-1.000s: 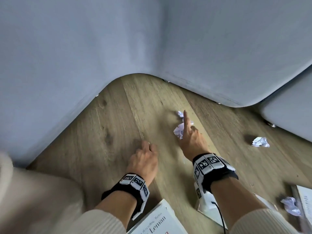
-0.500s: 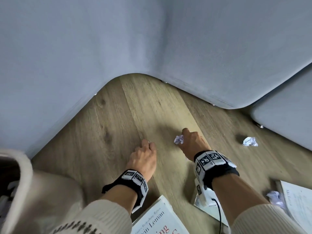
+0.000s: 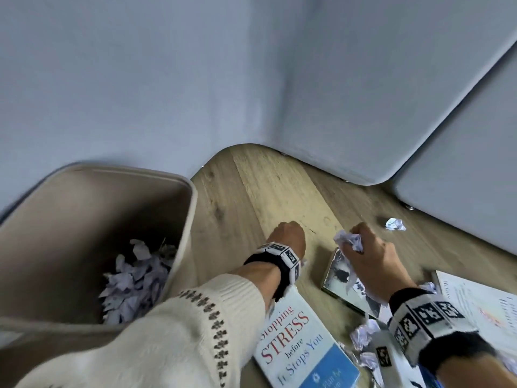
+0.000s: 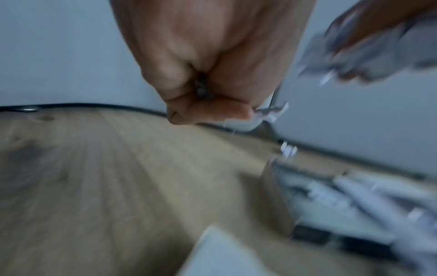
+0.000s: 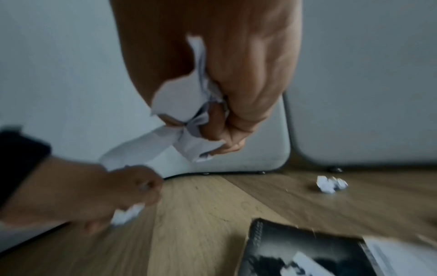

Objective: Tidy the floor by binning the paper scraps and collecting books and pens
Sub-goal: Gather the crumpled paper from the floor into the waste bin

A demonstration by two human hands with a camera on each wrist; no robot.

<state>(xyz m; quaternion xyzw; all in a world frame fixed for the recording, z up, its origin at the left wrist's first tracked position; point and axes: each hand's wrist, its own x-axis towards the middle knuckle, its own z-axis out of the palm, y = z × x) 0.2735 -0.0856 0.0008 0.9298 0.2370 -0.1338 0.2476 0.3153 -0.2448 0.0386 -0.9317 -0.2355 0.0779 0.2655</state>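
My right hand [image 3: 372, 253] grips a crumpled white paper scrap [image 3: 348, 240] above the wooden floor; the right wrist view shows the paper [image 5: 184, 134] bunched in the curled fingers [image 5: 236, 104]. My left hand [image 3: 288, 235] is a closed fist just right of the beige bin [image 3: 184, 236]. A small white scrap [image 4: 272, 112] pokes out of that fist, also visible as paper [image 5: 127, 214] under the left hand. The bin holds several torn paper pieces [image 3: 134, 278]. A white and blue book [image 3: 296, 345] lies under my left forearm, and a black-and-white book [image 3: 347, 284] lies below my right hand.
One loose scrap [image 3: 395, 224] lies on the floor near the grey sofa base [image 3: 349, 107]. More scraps [image 3: 363, 334] sit between the books. An open white book [image 3: 481, 301] lies at the right edge. Grey upholstery walls in the far side.
Both hands have lifted off the floor and drawn back toward me. The right hand went from reaching to gripping the paper. The bin has come into view at the left.
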